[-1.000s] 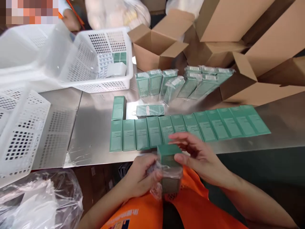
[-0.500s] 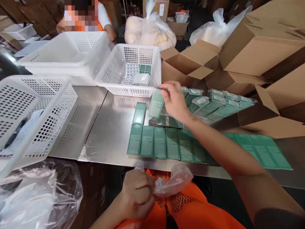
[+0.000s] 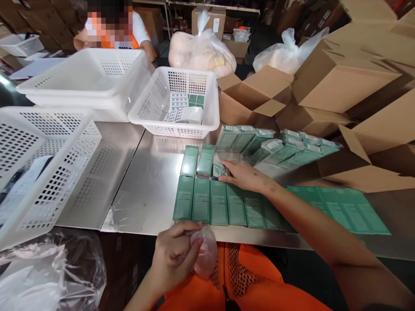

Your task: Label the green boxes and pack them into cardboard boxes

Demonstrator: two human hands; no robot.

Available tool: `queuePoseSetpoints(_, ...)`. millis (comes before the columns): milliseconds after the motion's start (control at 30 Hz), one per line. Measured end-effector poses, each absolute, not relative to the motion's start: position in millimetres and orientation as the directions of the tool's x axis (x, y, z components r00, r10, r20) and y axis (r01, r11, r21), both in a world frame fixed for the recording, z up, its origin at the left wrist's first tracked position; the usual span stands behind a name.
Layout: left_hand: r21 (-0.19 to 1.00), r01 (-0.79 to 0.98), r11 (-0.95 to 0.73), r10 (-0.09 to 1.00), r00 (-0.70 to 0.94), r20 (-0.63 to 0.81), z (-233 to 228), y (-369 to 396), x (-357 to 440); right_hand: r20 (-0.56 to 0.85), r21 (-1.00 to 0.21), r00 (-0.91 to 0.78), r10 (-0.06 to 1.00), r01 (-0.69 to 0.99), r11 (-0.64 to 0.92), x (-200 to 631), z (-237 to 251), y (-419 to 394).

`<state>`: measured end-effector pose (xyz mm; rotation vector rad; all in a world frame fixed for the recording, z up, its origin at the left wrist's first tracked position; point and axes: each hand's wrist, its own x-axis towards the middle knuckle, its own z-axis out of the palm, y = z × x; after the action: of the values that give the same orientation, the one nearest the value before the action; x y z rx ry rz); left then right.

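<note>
My left hand (image 3: 173, 252) is closed on a crumpled piece of clear plastic film (image 3: 205, 252) at the table's front edge. My right hand (image 3: 244, 176) has its thumb and fingers around a green box in clear wrap (image 3: 219, 170), which lies behind the front row; the hand covers much of it. That front row of upright green boxes (image 3: 201, 202) runs along the near edge, partly under my right forearm. Two more green boxes, a left one (image 3: 189, 160) and a right one (image 3: 205, 160), stand just behind its left end.
Film-wrapped green boxes (image 3: 293, 144) stand at the back right, before open cardboard cartons (image 3: 256, 90). A white basket (image 3: 181, 129) holds label sheets and green boxes. More white baskets (image 3: 81, 90) are at left. A person (image 3: 142, 34) is across the table. A clear bag (image 3: 81, 268) hangs lower left.
My right hand has set down a green box beside the one behind the row, let go, and moved down to the wrapped box. My left hand has shifted slightly left, bunching the film.
</note>
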<state>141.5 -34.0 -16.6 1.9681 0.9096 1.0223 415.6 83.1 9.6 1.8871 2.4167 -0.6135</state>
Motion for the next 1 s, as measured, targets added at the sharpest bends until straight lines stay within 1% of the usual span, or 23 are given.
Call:
queuePoseSetpoints(33, 0.851, 0.239, -0.467, 0.835, 0.437, 0.335, -17, -31, 143, -0.249, -0.329, -0.288, 0.925, 0.923, 0.199, 420, 7, 80)
queuePoseSetpoints(100, 0.871, 0.249, -0.424, 0.859, 0.414, 0.300, -15, -26, 147, -0.163, -0.368, -0.301, 0.940, 0.902, 0.226, 427, 5, 76)
queuePoseSetpoints(200, 0.913, 0.283, -0.294, 0.908, 0.381, 0.175, -8, -18, 157, 0.026, -0.334, -0.262, 0.965, 0.907, 0.255, 432, 11, 73)
queuePoseSetpoints(267, 0.935, 0.288, -0.206, 0.916, 0.392, 0.081, -4, -12, 167, 0.090, -0.338, -0.249, 0.964, 0.903, 0.265, 434, 16, 72)
queuePoseSetpoints(300, 0.942, 0.284, -0.177, 0.917, 0.396, 0.053, -2, -8, 173, 0.081, -0.343, -0.256, 0.963, 0.900, 0.268, 435, 17, 72)
queuePoseSetpoints(333, 0.947, 0.279, -0.156, 0.916, 0.399, 0.033, -1, -6, 180, 0.043, -0.334, -0.266, 0.963, 0.905, 0.264, 435, 17, 73)
queuePoseSetpoints(367, 0.950, 0.278, -0.139, 0.914, 0.406, 0.015, -1, -3, 187, -0.013, -0.305, -0.265, 0.964, 0.919, 0.249, 435, 16, 75)
queuePoseSetpoints(433, 0.953, 0.284, -0.110, 0.904, 0.427, -0.022, -1, -2, 199, -0.106, -0.210, -0.216, 0.971, 0.959, 0.190, 434, 14, 79)
queuePoseSetpoints(467, 0.951, 0.292, -0.099, 0.898, 0.437, -0.041, -1, -2, 204, -0.127, -0.170, -0.184, 0.975, 0.972, 0.161, 433, 14, 80)
queuePoseSetpoints(533, 0.951, 0.304, -0.063, 0.905, 0.418, -0.074, 0, -4, 211, -0.120, -0.143, -0.146, 0.982, 0.981, 0.129, 428, 18, 77)
queuePoseSetpoints(600, 0.965, 0.262, 0.007, 0.939, 0.329, -0.096, 3, -5, 216, -0.021, -0.148, -0.125, 0.992, 0.982, 0.121, 418, 28, 64)
queuePoseSetpoints(667, 0.990, 0.121, 0.074, 0.964, 0.247, -0.102, 7, -2, 221, 0.148, -0.158, -0.114, 0.982, 0.978, 0.137, 403, 38, 40)
queuePoseSetpoints(733, 0.989, -0.076, 0.130, 0.965, 0.239, -0.109, 11, 4, 229, 0.299, -0.208, -0.156, 0.941, 0.952, 0.224, 391, 47, 9)
queuePoseSetpoints(767, 0.972, -0.165, 0.165, 0.958, 0.262, -0.118, 11, 7, 233, 0.343, -0.266, -0.196, 0.919, 0.918, 0.295, 387, 50, -6)
queuePoseSetpoints(833, 0.927, -0.276, 0.253, 0.929, 0.337, -0.153, 10, 10, 239, 0.398, -0.456, -0.250, 0.882, 0.781, 0.427, 391, 53, -31)
queuePoseSetpoints(867, 0.906, -0.300, 0.300, 0.904, 0.392, -0.170, 9, 9, 240, 0.408, -0.560, -0.242, 0.881, 0.696, 0.450, 397, 54, -40)
queuePoseSetpoints(900, 0.886, -0.304, 0.350, 0.865, 0.468, -0.181, 6, 7, 241, 0.409, -0.643, -0.202, 0.890, 0.629, 0.438, 406, 53, -47)
queuePoseSetpoints(933, 0.867, -0.293, 0.404, 0.810, 0.555, -0.190, 4, 4, 241, 0.402, -0.699, -0.147, 0.904, 0.588, 0.407, 415, 52, -51)
queuePoseSetpoints(1000, 0.829, -0.253, 0.499, 0.689, 0.696, -0.202, -1, -5, 240, 0.371, -0.755, -0.061, 0.927, 0.561, 0.339, 432, 47, -57)
